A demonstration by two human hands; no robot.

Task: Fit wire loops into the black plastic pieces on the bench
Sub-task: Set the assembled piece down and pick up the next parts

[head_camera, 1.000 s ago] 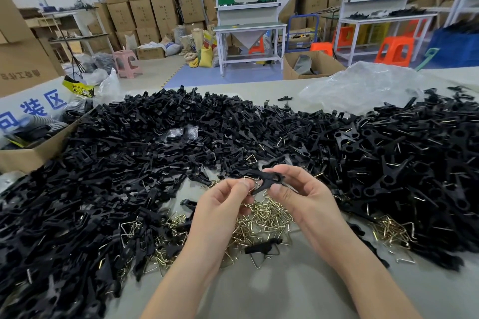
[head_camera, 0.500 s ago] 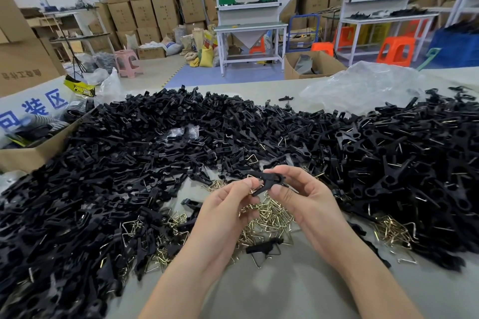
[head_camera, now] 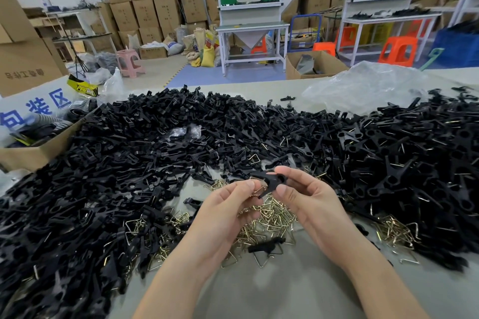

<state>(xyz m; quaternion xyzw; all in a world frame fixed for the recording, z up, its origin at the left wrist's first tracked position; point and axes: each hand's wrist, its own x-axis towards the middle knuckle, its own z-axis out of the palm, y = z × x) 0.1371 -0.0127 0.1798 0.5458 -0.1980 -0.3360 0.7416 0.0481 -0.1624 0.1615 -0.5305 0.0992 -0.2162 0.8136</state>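
Note:
My right hand (head_camera: 308, 197) pinches a black plastic piece (head_camera: 272, 181) between thumb and forefinger, above the middle of the bench. My left hand (head_camera: 228, 210) pinches a brass wire loop (head_camera: 258, 187) against that piece's left end. Below the hands lies a heap of loose brass wire loops (head_camera: 272, 217). One black piece with a loop fitted in it (head_camera: 267, 247) lies on the bench in front of that heap. A huge pile of black plastic pieces (head_camera: 129, 163) covers the left and back of the bench, and another pile (head_camera: 404, 168) covers the right.
A cardboard box (head_camera: 31, 153) holding dark parts stands at the left edge. A crumpled clear plastic bag (head_camera: 368, 85) lies at the back right. More wire loops (head_camera: 396, 230) lie at the right. Bare grey bench (head_camera: 272, 290) shows between my forearms. Workbenches and stacked cartons stand beyond.
Both hands stay together over the loop heap; my left fingers have shifted slightly on the wire loop against the black piece. The piles have not moved.

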